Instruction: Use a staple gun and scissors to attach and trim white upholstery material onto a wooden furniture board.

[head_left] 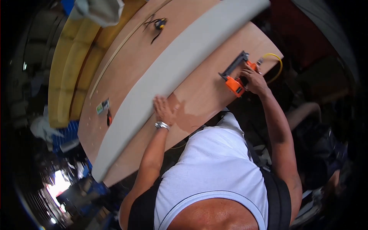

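My left hand (165, 110) lies flat with fingers spread at the near edge of a long, curved pale-grey padded strip (142, 86). Its fingertips touch the strip while the palm is over the bare wood of the tabletop (207, 94). To the right, my right hand (253, 78) is closed around an orange and dark-grey air nail gun (234, 85). The gun is over the right part of the wood, its dark magazine angled away from me. A yellow air hose (281, 67) loops from its back end. My palm and some fingers hide part of its handle.
A yellow-and-black tape measure (160, 23) sits on the wood beyond the strip. A small card (102, 106) and a red-handled tool (109, 118) lie left. Yellow foam pieces (73, 73) stand past the far edge, with white cloth (101, 10) above.
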Motion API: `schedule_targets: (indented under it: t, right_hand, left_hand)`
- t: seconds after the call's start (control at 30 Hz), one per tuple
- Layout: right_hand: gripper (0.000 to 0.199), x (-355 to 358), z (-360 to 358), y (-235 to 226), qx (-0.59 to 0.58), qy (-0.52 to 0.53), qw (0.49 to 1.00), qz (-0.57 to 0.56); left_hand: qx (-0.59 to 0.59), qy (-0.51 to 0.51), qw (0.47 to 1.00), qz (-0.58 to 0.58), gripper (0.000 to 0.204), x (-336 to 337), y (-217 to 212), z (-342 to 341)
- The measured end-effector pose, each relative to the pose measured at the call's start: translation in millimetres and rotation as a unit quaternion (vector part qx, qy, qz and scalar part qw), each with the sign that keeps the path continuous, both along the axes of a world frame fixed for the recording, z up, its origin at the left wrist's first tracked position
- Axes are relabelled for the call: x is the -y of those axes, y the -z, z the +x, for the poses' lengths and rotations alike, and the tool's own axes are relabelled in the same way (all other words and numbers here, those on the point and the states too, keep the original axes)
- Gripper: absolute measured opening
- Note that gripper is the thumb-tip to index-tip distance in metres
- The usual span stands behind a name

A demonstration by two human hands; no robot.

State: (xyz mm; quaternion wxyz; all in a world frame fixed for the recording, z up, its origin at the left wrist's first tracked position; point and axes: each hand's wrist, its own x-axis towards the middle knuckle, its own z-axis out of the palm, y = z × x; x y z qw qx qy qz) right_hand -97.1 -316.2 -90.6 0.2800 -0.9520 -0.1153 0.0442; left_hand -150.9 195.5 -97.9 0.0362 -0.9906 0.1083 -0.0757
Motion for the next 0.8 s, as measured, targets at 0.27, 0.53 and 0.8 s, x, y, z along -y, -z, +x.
schedule_targets:
  t: [0.27, 0.53, 0.8]
  right_hand:
    - [0.041, -16.3, 8.0, -6.8, 0.054, 0.112, 0.985, 0.119]
    - [0.018, -201.8, -79.6, 17.1, -0.055, -0.040, 0.978, 0.199]
    - [0.023, -335.8, -188.0, 35.8, -0.529, 0.087, 0.730, 0.424]
  left_hand:
    - [-0.223, -0.040, 0.918, -0.325, 0.021, 6.7, 16.0, -167.0]
    - [-0.108, -0.089, 0.878, -0.459, 0.022, -78.5, -27.3, -140.0]
    - [-0.045, -0.073, 0.926, -0.368, 0.030, -195.3, -64.9, -75.4]
